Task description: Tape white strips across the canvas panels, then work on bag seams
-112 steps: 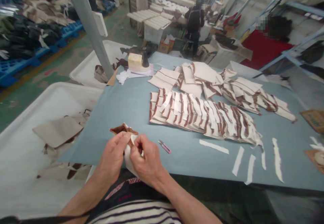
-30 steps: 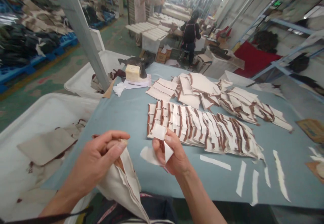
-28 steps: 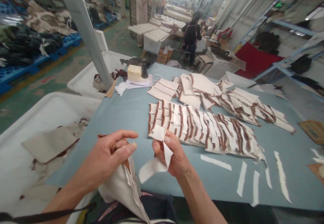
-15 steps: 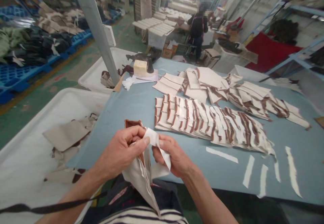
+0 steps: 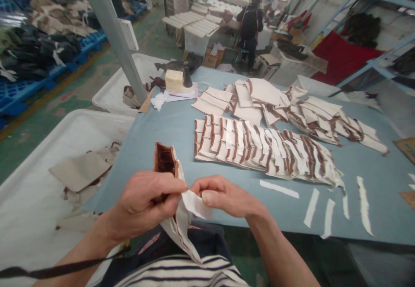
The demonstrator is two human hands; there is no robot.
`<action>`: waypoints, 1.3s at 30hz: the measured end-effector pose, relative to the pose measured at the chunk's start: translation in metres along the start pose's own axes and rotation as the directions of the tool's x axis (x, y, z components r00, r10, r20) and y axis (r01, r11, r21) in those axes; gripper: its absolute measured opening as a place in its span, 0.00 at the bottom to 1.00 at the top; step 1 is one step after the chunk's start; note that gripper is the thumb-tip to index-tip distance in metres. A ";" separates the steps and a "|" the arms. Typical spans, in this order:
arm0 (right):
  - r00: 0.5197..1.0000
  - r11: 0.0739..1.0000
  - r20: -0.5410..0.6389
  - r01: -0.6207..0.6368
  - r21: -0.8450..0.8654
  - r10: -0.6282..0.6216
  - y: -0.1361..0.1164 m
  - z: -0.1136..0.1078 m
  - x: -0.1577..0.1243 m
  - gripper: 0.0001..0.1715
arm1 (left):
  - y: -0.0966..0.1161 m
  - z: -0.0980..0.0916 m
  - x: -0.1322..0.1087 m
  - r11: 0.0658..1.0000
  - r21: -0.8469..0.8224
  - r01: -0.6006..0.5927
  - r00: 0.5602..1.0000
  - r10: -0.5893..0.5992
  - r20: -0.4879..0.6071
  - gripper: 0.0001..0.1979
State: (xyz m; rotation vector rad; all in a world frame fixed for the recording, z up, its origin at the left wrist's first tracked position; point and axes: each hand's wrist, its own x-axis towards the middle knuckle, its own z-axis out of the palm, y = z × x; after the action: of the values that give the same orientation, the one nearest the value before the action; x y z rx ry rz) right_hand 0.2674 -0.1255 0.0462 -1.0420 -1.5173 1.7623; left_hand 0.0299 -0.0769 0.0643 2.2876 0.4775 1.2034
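Note:
My left hand (image 5: 151, 200) is closed on a cream fabric pouch (image 5: 181, 235) with a brown lining, its mouth gaping toward the table. A white strip (image 5: 197, 205) stretches from the pouch's edge, by my left thumb and fingertip, across to my right hand (image 5: 227, 196). There the thumb and fingers pinch it. The pouch hangs tilted in front of my striped shirt, at the table's near edge. Further right on the table lies an overlapping row of similar cream and brown pieces (image 5: 233, 144), several with white strips on top.
More cream pieces (image 5: 266, 94) are heaped behind the row on the blue table (image 5: 155, 127). Loose white strips (image 5: 311, 208) lie near its front edge. A white bin (image 5: 29, 174) with fabric pieces stands at left, beside a metal post (image 5: 112, 36). A person (image 5: 249, 30) is further back.
The white strip, looped and folded between both hands before, is now drawn out to the right of the pouch. My right hand has shifted slightly right, and the pouch's mouth shows more.

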 end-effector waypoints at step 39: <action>0.864 0.998 -0.499 -0.048 0.047 0.065 -0.008 0.056 0.052 0.25 | -0.018 -0.033 -0.008 0.654 -0.197 0.731 0.681 -0.680 0.271 0.23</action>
State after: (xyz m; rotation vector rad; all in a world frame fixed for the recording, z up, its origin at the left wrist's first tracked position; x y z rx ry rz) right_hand 0.1920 -0.1105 0.0475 -1.4074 -1.1340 1.3934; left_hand -0.0032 -0.0573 0.0646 1.6516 0.9518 0.6054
